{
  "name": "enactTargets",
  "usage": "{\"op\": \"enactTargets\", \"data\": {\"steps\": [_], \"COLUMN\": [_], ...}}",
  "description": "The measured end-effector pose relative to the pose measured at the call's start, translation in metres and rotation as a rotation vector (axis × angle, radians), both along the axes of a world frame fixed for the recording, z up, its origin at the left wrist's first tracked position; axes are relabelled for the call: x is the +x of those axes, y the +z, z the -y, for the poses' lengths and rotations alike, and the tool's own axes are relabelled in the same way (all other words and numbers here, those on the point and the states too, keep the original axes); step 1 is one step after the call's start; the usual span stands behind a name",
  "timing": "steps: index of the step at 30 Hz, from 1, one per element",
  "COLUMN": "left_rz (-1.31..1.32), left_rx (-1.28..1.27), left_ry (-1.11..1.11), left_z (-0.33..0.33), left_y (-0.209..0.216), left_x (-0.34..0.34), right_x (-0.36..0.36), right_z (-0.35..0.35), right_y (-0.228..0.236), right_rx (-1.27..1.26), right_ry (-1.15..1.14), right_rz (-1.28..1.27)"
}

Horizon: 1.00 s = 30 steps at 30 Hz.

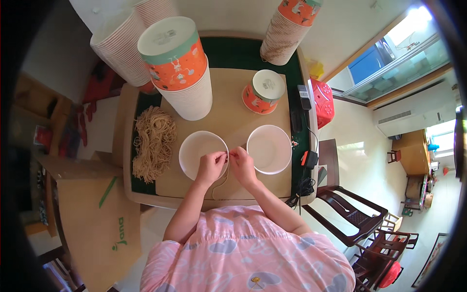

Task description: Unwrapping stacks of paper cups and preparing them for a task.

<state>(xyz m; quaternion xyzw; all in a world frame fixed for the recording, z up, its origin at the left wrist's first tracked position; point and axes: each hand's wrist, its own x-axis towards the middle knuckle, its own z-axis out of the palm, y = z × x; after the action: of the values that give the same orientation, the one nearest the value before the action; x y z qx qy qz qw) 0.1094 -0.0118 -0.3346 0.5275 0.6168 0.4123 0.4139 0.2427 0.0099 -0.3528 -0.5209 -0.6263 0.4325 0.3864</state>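
A white paper bucket (202,146) stands open end up on the brown board, and both of my hands meet at its right rim. My left hand (212,166) is closed in a pinch over that rim. Facing it, my right hand (242,167) pinches with its fingertips almost touching the left ones. A thin beige cord (221,185) trails from between the hands down to the table's front edge; the fingers partly hide its upper end. Just right of my right hand stands a second open white bucket (269,149). A tangled bundle of beige cords (154,141) lies at the left.
Behind the hands rises a tall stack of upside-down orange-and-green buckets (177,68), with a short one (264,91) to its right. Another stack (287,36) stands at the far right corner. Black cables (304,187) run along the right edge. A cardboard box (99,228) is at lower left.
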Motion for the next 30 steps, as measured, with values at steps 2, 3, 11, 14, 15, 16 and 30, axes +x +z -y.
{"op": "enactTargets", "data": {"steps": [2,3,11,14,15,16,30], "left_rz": [-0.043,-0.088,-0.122,0.048,0.215,0.218,0.924], "left_rx": [0.033,0.063,0.009,-0.046,-0.13,-0.128,-0.61], "left_ry": [0.026,0.039,0.065,0.071,0.055,0.058,0.057], "left_z": [0.0,0.0,-0.003,-0.002,-0.002,-0.003,-0.003], "left_y": [-0.007,-0.008,-0.004,-0.028,-0.033,-0.037,-0.042], "left_x": [0.002,0.003,0.009,0.006,0.008,0.008,0.003], "right_x": [0.0,0.001,0.007,0.011,0.014,0.015,0.011], "right_z": [0.0,0.0,0.008,0.013,0.015,0.017,0.017], "right_y": [0.001,0.002,0.004,0.026,0.031,0.032,0.022], "right_rx": [0.02,0.037,-0.03,-0.13,-0.2,-0.199,0.223], "right_ry": [0.012,0.012,0.016,0.013,0.007,0.01,0.08], "right_rz": [0.038,0.075,0.045,-0.021,-0.029,-0.026,0.261]}}
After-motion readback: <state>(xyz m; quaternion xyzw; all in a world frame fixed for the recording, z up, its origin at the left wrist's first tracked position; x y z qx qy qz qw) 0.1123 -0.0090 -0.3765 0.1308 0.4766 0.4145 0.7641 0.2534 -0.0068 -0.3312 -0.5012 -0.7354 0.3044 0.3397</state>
